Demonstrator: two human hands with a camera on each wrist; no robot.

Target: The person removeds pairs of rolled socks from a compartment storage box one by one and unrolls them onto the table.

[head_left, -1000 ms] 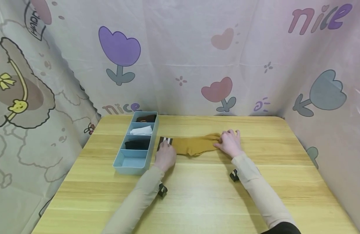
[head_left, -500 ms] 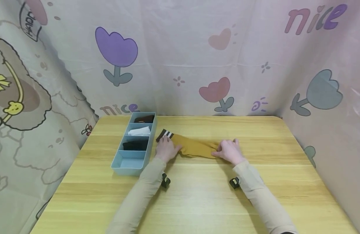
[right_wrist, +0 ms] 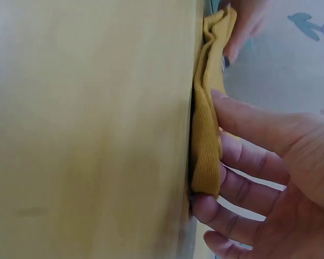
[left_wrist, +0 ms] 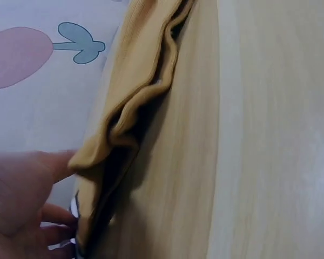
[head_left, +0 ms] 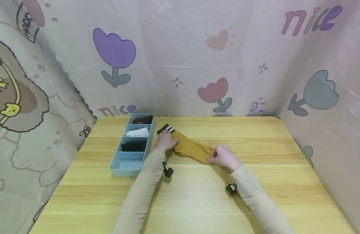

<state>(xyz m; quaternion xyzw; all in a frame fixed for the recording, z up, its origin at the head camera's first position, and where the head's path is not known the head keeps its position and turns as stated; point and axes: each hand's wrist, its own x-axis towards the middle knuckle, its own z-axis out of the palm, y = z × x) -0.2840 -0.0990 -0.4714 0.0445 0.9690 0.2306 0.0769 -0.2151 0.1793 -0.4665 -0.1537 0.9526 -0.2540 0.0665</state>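
A mustard-yellow sock (head_left: 192, 149) with a dark, white-striped cuff (head_left: 166, 129) lies slantwise on the table, its cuff farther back than its other end. Layered, wavy edges of the sock (left_wrist: 137, 97) show along its near side in the left wrist view. My left hand (head_left: 166, 141) rests on the cuff end, thumb spread from the fingers and touching the yellow fabric. At the opposite end, my right hand (head_left: 225, 157) pinches the sock; the right wrist view has the thumb on one face and curled fingers (right_wrist: 248, 189) at the other face and the tip.
Left of the sock stands a blue divided box (head_left: 150, 139). Its compartments hold a dark brown item (head_left: 143, 120), a white folded cloth (head_left: 138, 132) and a black folded cloth (head_left: 134, 146); the nearest compartment shows its bare bottom. A printed curtain (head_left: 168, 48) hangs behind the wooden table (head_left: 194, 201).
The sock has turned on the table: its cuff end went away from me with my left hand, while the other end came nearer and slightly left with my right hand. The view also shifted slightly.
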